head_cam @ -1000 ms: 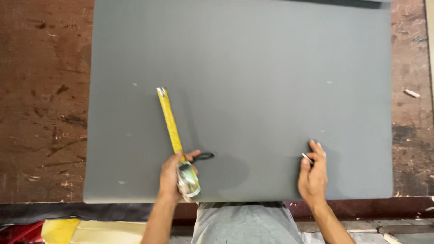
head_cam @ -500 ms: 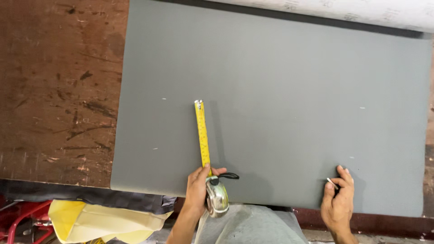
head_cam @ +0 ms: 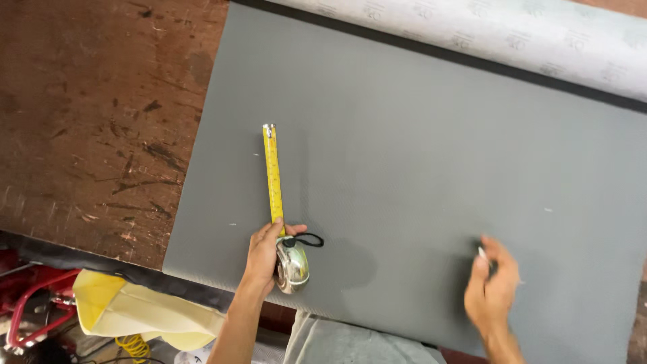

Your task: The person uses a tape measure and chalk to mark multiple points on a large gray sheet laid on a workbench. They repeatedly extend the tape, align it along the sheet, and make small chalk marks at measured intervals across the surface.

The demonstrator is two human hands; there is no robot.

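Scarred wooden table (head_cam: pixel 101 121), smooth grey sheet (head_cam: pixel 418 168)

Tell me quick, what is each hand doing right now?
Left hand: closed around a shiny tape measure, its yellow tape lying out on the grey sheet.
Right hand: blurred, pinching a small pale marker.

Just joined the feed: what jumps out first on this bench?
A broad grey rubbery sheet covers most of the scratched brown wooden table. On its near part, the left hand holds a shiny chrome tape measure, its yellow blade extended away. The right hand, blurred, pinches a small white piece near the near edge.
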